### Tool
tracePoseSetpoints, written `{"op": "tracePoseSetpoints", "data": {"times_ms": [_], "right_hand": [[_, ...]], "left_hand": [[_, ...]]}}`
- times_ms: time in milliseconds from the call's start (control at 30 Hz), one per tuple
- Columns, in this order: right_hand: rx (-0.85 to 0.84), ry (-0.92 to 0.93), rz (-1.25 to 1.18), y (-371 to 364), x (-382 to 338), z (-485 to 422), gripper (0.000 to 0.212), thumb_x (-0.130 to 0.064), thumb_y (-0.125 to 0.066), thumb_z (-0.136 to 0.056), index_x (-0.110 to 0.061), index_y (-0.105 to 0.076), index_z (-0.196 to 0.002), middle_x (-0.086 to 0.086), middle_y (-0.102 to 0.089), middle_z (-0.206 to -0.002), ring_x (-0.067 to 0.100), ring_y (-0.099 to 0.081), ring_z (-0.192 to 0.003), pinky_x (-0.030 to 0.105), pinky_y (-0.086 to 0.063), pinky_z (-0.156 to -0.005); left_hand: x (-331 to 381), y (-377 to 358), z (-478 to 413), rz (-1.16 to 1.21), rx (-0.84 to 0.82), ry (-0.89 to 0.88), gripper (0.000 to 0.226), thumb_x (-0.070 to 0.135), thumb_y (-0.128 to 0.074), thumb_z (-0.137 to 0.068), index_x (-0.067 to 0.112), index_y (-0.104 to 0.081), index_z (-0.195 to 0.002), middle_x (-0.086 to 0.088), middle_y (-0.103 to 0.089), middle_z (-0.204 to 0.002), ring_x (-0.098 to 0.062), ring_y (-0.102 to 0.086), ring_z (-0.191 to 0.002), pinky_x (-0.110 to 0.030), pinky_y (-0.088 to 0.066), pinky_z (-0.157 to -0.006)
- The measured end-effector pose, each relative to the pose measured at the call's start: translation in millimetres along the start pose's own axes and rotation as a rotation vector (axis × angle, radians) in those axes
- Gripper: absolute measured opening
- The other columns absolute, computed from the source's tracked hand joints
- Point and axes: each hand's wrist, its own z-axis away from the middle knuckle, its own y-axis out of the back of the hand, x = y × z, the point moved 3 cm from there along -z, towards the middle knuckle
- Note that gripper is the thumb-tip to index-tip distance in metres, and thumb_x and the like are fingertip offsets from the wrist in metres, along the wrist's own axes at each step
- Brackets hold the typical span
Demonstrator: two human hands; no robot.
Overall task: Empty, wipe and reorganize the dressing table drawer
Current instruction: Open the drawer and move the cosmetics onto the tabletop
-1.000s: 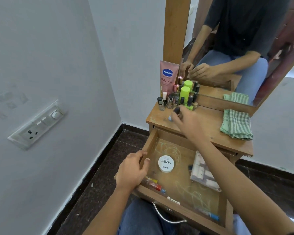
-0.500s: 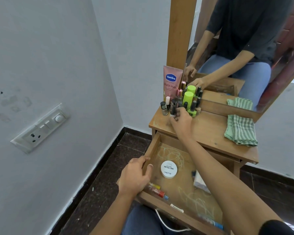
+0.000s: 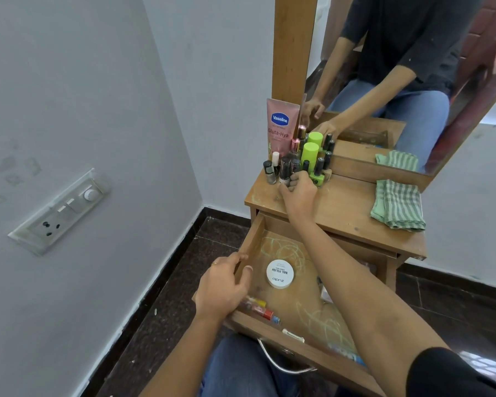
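The wooden drawer (image 3: 252,243) of the dressing table (image 3: 344,209) stands pulled out. My left hand (image 3: 223,288) grips its left wall, thumb inside. In it lie a white round nail polish jar (image 3: 280,274), small red and yellow tubes (image 3: 260,308), a white clip (image 3: 293,335) and a blue item (image 3: 348,353); my right forearm hides the rest. My right hand (image 3: 299,193) reaches over the tabletop, fingers curled round a small dark-capped nail polish bottle (image 3: 295,165) at the front of a cluster of bottles (image 3: 275,170).
A pink Vaseline tube (image 3: 281,124) and lime green containers (image 3: 309,151) stand behind the bottles against the mirror (image 3: 398,81). A folded green striped cloth (image 3: 397,204) lies on the tabletop's right side. A wall with a switch socket (image 3: 60,210) is close on the left.
My right hand carried the small bottle from the tabletop's front edge back to the cluster of bottles. My left hand stayed on the drawer wall. The camera drifted slightly.
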Motion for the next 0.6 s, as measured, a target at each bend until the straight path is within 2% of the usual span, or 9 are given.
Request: {"op": "tracePoseSetpoints", "data": {"times_ms": [67,167,233,300,367,400,467,600], "right_hand": [[0.014,0.102,0.015,5,-1,8,0.020,-0.010,-0.070,-0.082,-0.011,-0.055,-0.095,0.005,-0.058,-0.088,0.015,-0.055,-0.073,0.027,-0.050,-0.066],[-0.038,0.399,-0.023,16,-6,42,0.011,-0.003,-0.064,-0.085,-0.004,-0.060,-0.096,0.004,-0.054,-0.088,0.004,-0.047,-0.072,0.011,-0.039,-0.065],[-0.232,0.561,-0.009,22,5,73,0.013,-0.002,-0.062,-0.085,-0.003,-0.062,-0.097,0.003,-0.055,-0.092,0.002,-0.047,-0.081,0.011,-0.037,-0.074],[-0.547,0.655,0.135,27,27,99,0.024,-0.015,-0.060,-0.085,-0.008,-0.061,-0.108,0.004,-0.055,-0.107,0.012,-0.048,-0.100,0.023,-0.041,-0.087],[-0.804,0.612,0.390,31,51,115,0.047,-0.033,-0.059,-0.082,-0.016,-0.055,-0.126,0.006,-0.049,-0.125,0.021,-0.042,-0.114,0.035,-0.040,-0.097],[-0.873,0.558,0.517,33,61,121,0.058,-0.040,-0.061,-0.080,-0.019,-0.050,-0.133,0.007,-0.044,-0.132,0.024,-0.037,-0.120,0.038,-0.038,-0.100],[-0.941,0.475,0.679,35,69,128,0.072,-0.047,-0.063,-0.078,-0.022,-0.040,-0.142,0.008,-0.036,-0.141,0.026,-0.031,-0.127,0.040,-0.034,-0.104],[-0.937,0.438,0.729,35,73,136,0.070,-0.040,-0.063,-0.083,-0.022,-0.036,-0.145,0.007,-0.037,-0.141,0.026,-0.030,-0.131,0.041,-0.032,-0.108]], "left_hand": [[1,0,0,0.001,-0.006,0.002,0.035,0.043,-0.052,-0.094,0.032,-0.059,-0.127,0.006,-0.063,-0.117,-0.009,-0.062,-0.097,-0.028,-0.052,-0.082],[1,1,1,-0.007,-0.008,0.003,0.036,0.043,-0.051,-0.094,0.031,-0.059,-0.127,0.005,-0.064,-0.115,-0.010,-0.062,-0.096,-0.029,-0.052,-0.081],[1,0,0,-0.007,-0.008,0.003,0.036,0.043,-0.051,-0.093,0.031,-0.059,-0.126,0.005,-0.064,-0.114,-0.010,-0.062,-0.094,-0.027,-0.050,-0.078],[1,1,1,-0.001,-0.007,-0.001,0.035,0.042,-0.052,-0.094,0.031,-0.060,-0.126,0.005,-0.064,-0.113,-0.009,-0.061,-0.092,-0.024,-0.046,-0.075],[2,1,1,-0.002,-0.002,-0.004,0.034,0.041,-0.053,-0.094,0.031,-0.060,-0.125,0.005,-0.063,-0.112,-0.008,-0.060,-0.089,-0.024,-0.044,-0.073],[2,1,2,-0.004,-0.001,-0.001,0.034,0.040,-0.053,-0.094,0.030,-0.061,-0.125,0.004,-0.063,-0.111,-0.008,-0.059,-0.087,-0.024,-0.043,-0.072],[2,3,1,-0.009,0.004,-0.001,0.034,0.039,-0.054,-0.094,0.029,-0.061,-0.125,0.004,-0.063,-0.110,-0.008,-0.058,-0.086,-0.025,-0.043,-0.071],[2,2,2,-0.013,0.004,0.001,0.034,0.041,-0.053,-0.094,0.030,-0.060,-0.126,0.006,-0.064,-0.111,-0.009,-0.062,-0.087,-0.026,-0.050,-0.074]]}}
